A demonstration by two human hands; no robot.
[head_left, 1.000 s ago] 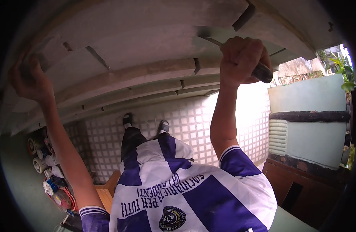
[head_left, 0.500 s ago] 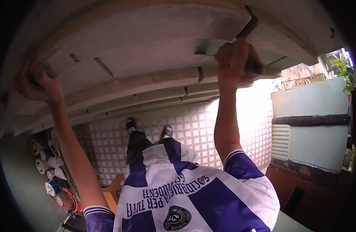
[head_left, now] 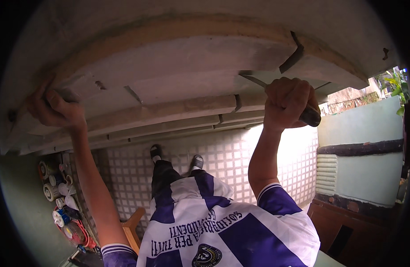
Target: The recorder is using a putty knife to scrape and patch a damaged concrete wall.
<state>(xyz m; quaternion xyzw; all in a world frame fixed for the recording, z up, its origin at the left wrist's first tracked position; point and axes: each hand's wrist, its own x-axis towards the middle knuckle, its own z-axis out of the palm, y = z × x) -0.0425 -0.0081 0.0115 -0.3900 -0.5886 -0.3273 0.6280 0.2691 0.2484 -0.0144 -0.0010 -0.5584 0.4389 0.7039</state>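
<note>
Both my arms reach forward to a large pale plastered slab (head_left: 187, 55) with stepped ledges. At the far left, my left hand (head_left: 58, 109) is closed over the slab's edge, thumb on the near side. My right hand (head_left: 287, 100), near the slab's right part, is in a fist around a tool with a dark rounded handle (head_left: 311, 116). The handle end sticks out toward the right. A thin flat piece (head_left: 254, 79) shows just left of the fist; I cannot tell if it is the tool's blade. A darker smeared patch (head_left: 269, 58) marks the slab above it.
Lower ledges (head_left: 169, 116) with dark notches run below the slab. My feet in dark slippers (head_left: 197, 162) stand on a tiled floor (head_left: 222, 155). At left lie several tubs and containers (head_left: 51, 192); a wooden stool (head_left: 133, 227) is near. A pale green wall (head_left: 365, 173) stands at right.
My right hand has moved down and to the right with the tool, and the handle end shows more clearly. The whole view has shifted slightly. My left hand keeps its grip.
</note>
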